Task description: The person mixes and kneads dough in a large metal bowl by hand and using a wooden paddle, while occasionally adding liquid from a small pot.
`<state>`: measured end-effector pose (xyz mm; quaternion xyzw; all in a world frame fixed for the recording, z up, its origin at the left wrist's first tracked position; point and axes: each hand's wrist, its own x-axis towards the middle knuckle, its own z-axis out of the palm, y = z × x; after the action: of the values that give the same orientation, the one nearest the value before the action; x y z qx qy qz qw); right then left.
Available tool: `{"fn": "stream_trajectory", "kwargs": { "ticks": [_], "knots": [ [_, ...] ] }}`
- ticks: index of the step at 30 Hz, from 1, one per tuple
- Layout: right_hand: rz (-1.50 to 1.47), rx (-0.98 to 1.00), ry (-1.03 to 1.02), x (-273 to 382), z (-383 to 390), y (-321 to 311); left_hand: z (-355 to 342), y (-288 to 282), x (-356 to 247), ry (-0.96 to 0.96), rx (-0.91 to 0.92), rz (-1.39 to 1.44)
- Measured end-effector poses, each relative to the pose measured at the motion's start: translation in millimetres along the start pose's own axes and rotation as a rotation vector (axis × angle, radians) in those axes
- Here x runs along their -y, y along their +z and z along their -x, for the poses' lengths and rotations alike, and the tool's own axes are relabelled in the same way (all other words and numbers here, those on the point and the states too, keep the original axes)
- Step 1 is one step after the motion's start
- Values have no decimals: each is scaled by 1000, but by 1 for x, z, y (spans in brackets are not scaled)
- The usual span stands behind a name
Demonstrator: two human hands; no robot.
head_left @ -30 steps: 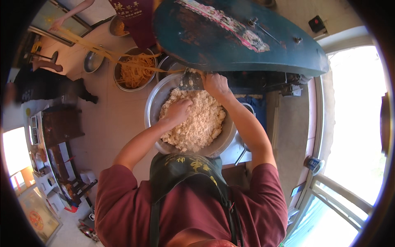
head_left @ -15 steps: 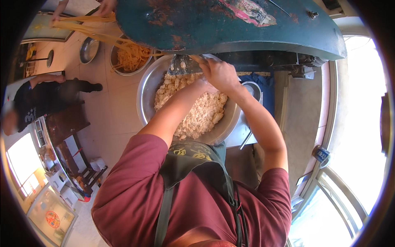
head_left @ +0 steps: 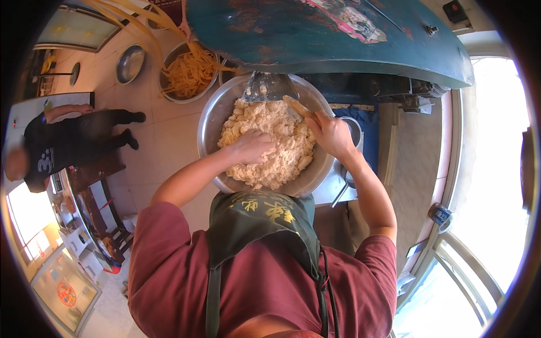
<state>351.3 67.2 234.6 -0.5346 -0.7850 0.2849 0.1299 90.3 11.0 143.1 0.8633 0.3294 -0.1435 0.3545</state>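
Note:
A wide metal bowl [head_left: 207, 121] holds pale, crumbly dough [head_left: 284, 138]. My left hand [head_left: 253, 147] is in the left part of the dough, its fingers curled into the crumbs and their tips partly hidden. At the bowl's right rim, my right hand [head_left: 333, 135] is closed around a short wooden stick [head_left: 300, 107], whose free end slants up over the dough. Just beyond that end, a dough-smeared metal plate [head_left: 273, 87] reaches over the far rim from beneath the machine.
A large blue-green machine [head_left: 332, 42] overhangs the bowl's far side. At the far left, a metal basin [head_left: 170, 59] contains flat noodle strips [head_left: 189, 76], near another metal basin [head_left: 129, 65]. A small metal bowl [head_left: 352, 127] stands right of mine. Another person [head_left: 79, 132] stands farther left.
My hands have moved apart from the far side of the bowl: the left has dropped into the dough, the right has drawn back to the right rim with the wooden stick.

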Motion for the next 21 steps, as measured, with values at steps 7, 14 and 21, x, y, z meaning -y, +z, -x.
{"fn": "stream_trajectory", "kwargs": {
  "ticks": [7, 14, 21],
  "knots": [
    [-6, -73, 31, 12, 0, 2, 36, 9, 17, -84, -595, 112],
    [-6, -21, 48, 24, -6, 9, -67, -13, 137, -655, -178, 922],
    [143, -52, 38, 39, -38, 33, -57, -31, 88, -575, 133, 556]
  ]
}}
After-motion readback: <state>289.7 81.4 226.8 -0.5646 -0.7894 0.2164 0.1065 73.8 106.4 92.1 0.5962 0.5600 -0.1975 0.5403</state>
